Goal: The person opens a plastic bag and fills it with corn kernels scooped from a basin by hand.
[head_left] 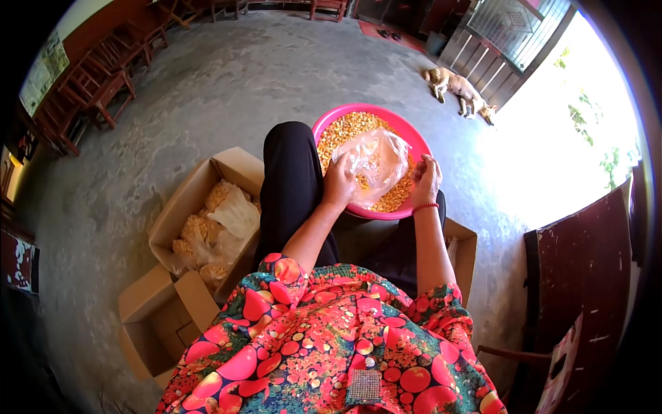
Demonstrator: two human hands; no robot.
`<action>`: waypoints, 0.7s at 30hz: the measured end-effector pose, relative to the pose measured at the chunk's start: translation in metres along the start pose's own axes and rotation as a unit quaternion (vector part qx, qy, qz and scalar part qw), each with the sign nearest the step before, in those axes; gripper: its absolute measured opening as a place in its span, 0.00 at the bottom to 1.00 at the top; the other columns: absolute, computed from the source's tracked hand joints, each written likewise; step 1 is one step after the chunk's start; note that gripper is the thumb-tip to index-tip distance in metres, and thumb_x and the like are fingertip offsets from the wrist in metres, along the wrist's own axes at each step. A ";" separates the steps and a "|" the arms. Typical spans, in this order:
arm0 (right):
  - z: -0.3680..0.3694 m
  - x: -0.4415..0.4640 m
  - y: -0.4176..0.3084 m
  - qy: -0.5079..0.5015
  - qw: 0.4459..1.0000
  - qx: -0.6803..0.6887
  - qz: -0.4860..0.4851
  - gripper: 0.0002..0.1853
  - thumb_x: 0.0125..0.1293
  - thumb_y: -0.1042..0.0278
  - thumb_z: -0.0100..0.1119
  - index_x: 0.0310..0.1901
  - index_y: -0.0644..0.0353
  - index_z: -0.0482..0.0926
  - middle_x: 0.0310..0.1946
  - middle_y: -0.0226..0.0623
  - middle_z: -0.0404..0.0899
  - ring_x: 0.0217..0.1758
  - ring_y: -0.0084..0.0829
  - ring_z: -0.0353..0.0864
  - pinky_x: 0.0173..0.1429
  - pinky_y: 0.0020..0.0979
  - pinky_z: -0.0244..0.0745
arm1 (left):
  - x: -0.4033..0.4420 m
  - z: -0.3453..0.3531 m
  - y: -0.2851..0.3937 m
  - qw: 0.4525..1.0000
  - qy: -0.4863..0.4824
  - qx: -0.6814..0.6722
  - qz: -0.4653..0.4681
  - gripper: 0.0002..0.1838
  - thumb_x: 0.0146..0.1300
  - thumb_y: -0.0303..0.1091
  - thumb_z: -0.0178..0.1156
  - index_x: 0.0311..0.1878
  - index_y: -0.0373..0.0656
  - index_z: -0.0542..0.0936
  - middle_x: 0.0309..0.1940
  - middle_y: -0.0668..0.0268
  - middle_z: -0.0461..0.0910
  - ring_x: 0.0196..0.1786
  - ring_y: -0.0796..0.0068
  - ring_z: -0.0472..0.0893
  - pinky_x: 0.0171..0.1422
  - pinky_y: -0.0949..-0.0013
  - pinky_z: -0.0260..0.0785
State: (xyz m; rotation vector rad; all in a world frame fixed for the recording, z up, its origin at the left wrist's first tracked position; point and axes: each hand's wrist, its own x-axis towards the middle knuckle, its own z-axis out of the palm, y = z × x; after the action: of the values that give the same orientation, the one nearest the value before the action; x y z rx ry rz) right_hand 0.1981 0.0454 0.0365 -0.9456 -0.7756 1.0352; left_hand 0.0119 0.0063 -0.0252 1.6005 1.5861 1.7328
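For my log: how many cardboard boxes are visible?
3: large box at left holding bags, smaller box beside it, partly hidden box by the right leg; others may be hidden.

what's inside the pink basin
Yellow kernels lie in the pink basin, with a plastic bag over them. The bag and left hand cover some of the contents; the kernels hide the basin's floor.

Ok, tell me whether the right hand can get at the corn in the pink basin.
Probably yes: the right hand is at the pink basin, beside uncovered corn; the plastic bag covers only part of it.
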 end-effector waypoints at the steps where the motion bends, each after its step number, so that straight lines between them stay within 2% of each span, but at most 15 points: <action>1: -0.010 0.004 0.008 0.001 1.000 0.001 0.001 0.07 0.59 0.68 0.46 0.30 0.59 0.74 0.16 0.26 0.67 0.18 0.16 0.63 0.20 0.17 0.57 | 0.000 0.001 -0.002 1.000 -0.004 -0.001 0.001 0.22 0.44 0.20 0.49 0.48 0.34 0.70 0.42 0.49 0.73 0.48 0.55 0.72 0.52 0.64 0.64; 3: -0.032 0.015 0.031 -0.019 0.988 -0.146 0.040 0.09 0.56 0.66 0.49 0.32 0.61 0.75 0.19 0.30 0.72 0.20 0.22 0.68 0.24 0.22 0.64 | 0.000 0.002 -0.005 1.000 -0.007 -0.006 0.003 0.23 0.44 0.19 0.49 0.48 0.34 0.70 0.42 0.48 0.72 0.47 0.53 0.71 0.51 0.63 0.64; 4: -0.047 0.025 0.050 -0.017 0.988 -0.145 0.041 0.09 0.56 0.66 0.49 0.32 0.61 0.75 0.19 0.30 0.72 0.20 0.22 0.68 0.24 0.22 0.64 | -0.001 0.002 -0.005 1.000 -0.010 -0.013 0.004 0.23 0.43 0.18 0.50 0.48 0.35 0.69 0.41 0.47 0.70 0.46 0.51 0.71 0.51 0.61 0.64; 5: -0.047 0.026 0.058 -0.120 0.946 -0.301 0.027 0.10 0.55 0.66 0.50 0.34 0.62 0.75 0.22 0.34 0.74 0.24 0.25 0.72 0.30 0.25 0.67 | -0.001 0.002 -0.003 1.000 -0.012 -0.012 0.004 0.23 0.43 0.18 0.50 0.48 0.35 0.69 0.41 0.47 0.70 0.46 0.51 0.71 0.51 0.61 0.64; 6: -0.048 0.027 0.063 -0.219 0.868 -0.446 0.012 0.12 0.53 0.65 0.51 0.37 0.63 0.75 0.25 0.39 0.77 0.28 0.29 0.75 0.35 0.28 0.70 | 0.000 0.001 -0.002 1.000 -0.013 -0.003 0.001 0.22 0.44 0.19 0.49 0.48 0.34 0.70 0.41 0.48 0.72 0.47 0.53 0.72 0.51 0.63 0.64; 7: -0.049 0.029 0.070 -0.249 0.839 -0.485 -0.005 0.16 0.50 0.65 0.52 0.40 0.63 0.75 0.34 0.48 0.77 0.39 0.38 0.77 0.46 0.31 0.70 | 0.000 -0.001 -0.001 1.000 -0.014 0.008 -0.002 0.22 0.45 0.19 0.48 0.48 0.33 0.70 0.42 0.49 0.73 0.48 0.56 0.73 0.52 0.65 0.65; 8: -0.052 0.030 0.079 -0.249 0.839 -0.483 -0.003 0.16 0.50 0.65 0.52 0.40 0.63 0.75 0.34 0.48 0.77 0.39 0.38 0.77 0.46 0.31 0.70 | 0.000 -0.001 -0.003 1.000 -0.016 0.010 -0.003 0.22 0.45 0.19 0.48 0.48 0.33 0.70 0.42 0.49 0.73 0.48 0.56 0.73 0.52 0.65 0.65; 10: -0.059 0.037 0.099 -0.318 0.699 -0.640 -0.023 0.16 0.49 0.65 0.50 0.40 0.61 0.76 0.37 0.51 0.76 0.43 0.43 0.75 0.48 0.35 0.69 | 0.000 0.000 -0.005 1.000 -0.009 0.004 0.011 0.22 0.45 0.20 0.49 0.49 0.34 0.70 0.42 0.49 0.73 0.48 0.56 0.73 0.52 0.65 0.65; 11: -0.051 0.034 0.098 -0.342 0.670 -0.659 -0.011 0.17 0.48 0.64 0.50 0.41 0.60 0.76 0.40 0.51 0.75 0.45 0.47 0.73 0.50 0.38 0.68 | 0.000 0.001 -0.005 1.000 -0.009 0.005 0.010 0.22 0.45 0.20 0.49 0.49 0.34 0.70 0.42 0.49 0.73 0.48 0.56 0.73 0.52 0.65 0.65; 12: -0.063 0.044 0.121 -0.343 0.671 -0.658 -0.010 0.17 0.48 0.64 0.50 0.41 0.60 0.76 0.40 0.51 0.75 0.45 0.47 0.73 0.50 0.38 0.68 | 0.000 0.000 -0.004 1.000 -0.010 -0.002 0.013 0.22 0.45 0.20 0.49 0.48 0.34 0.70 0.42 0.49 0.73 0.47 0.56 0.73 0.52 0.65 0.65; 13: -0.087 0.063 0.165 -0.387 0.659 -0.642 -0.059 0.18 0.48 0.64 0.51 0.41 0.60 0.76 0.40 0.50 0.75 0.45 0.46 0.74 0.49 0.37 0.68 | 0.000 -0.001 -0.003 1.000 -0.011 -0.008 0.015 0.22 0.45 0.20 0.50 0.48 0.34 0.70 0.42 0.49 0.73 0.47 0.56 0.73 0.52 0.65 0.65; 16: -0.051 0.023 0.110 -0.473 0.567 -0.671 -0.069 0.19 0.46 0.62 0.53 0.41 0.58 0.77 0.40 0.48 0.75 0.45 0.44 0.74 0.49 0.35 0.68 | 0.000 -0.003 0.002 1.000 -0.019 -0.009 -0.014 0.21 0.44 0.20 0.50 0.47 0.34 0.71 0.42 0.50 0.73 0.47 0.56 0.73 0.52 0.65 0.64; 18: -0.030 0.003 0.080 -0.490 0.560 -0.667 0.022 0.19 0.46 0.60 0.53 0.42 0.57 0.77 0.41 0.46 0.75 0.45 0.43 0.74 0.49 0.34 0.68 | -0.001 -0.003 0.004 1.000 -0.019 -0.011 -0.015 0.21 0.44 0.20 0.50 0.47 0.34 0.71 0.41 0.50 0.74 0.47 0.56 0.73 0.52 0.65 0.64; 21: -0.014 -0.012 0.057 -0.477 0.531 -0.699 0.045 0.19 0.47 0.59 0.52 0.41 0.56 0.77 0.42 0.45 0.75 0.46 0.42 0.74 0.51 0.34 0.67 | 0.000 -0.003 0.004 1.000 -0.021 -0.010 -0.012 0.21 0.44 0.20 0.51 0.46 0.34 0.72 0.41 0.49 0.74 0.47 0.56 0.73 0.52 0.65 0.64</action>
State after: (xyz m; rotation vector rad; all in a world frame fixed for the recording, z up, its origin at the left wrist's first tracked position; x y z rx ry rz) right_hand 0.1867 0.0420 -0.0226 -1.7149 -2.7872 0.8043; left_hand 0.0110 0.0037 -0.0214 1.5901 1.5573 1.6868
